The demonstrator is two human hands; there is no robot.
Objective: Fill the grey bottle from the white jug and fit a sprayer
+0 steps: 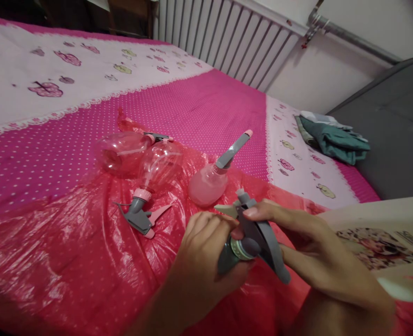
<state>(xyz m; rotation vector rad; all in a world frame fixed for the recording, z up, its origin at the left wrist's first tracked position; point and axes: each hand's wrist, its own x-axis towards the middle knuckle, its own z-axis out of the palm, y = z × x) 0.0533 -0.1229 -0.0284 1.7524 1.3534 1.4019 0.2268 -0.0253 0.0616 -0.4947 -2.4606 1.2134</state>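
My left hand [209,261] is wrapped round the neck of a dark green spray bottle [228,258], whose body is mostly hidden. A grey spray head [258,233] sits at its neck above a pale green collar. My right hand [307,247] grips that spray head, thumb on top and fingers beneath. Just beyond stands a pink spray bottle [208,185] with a grey head. To the left, two clear pinkish spray bottles lie on their sides: one nearer [160,163] with its grey trigger head toward me, one farther [122,151].
A red plastic sheet [69,247] lies under the bottles on a pink dotted bedspread [192,107]. Folded green cloth [332,135] rests at the right by a grey headboard [391,121]. A printed box or bag [384,238] is at my right. A radiator [220,37] lines the wall.
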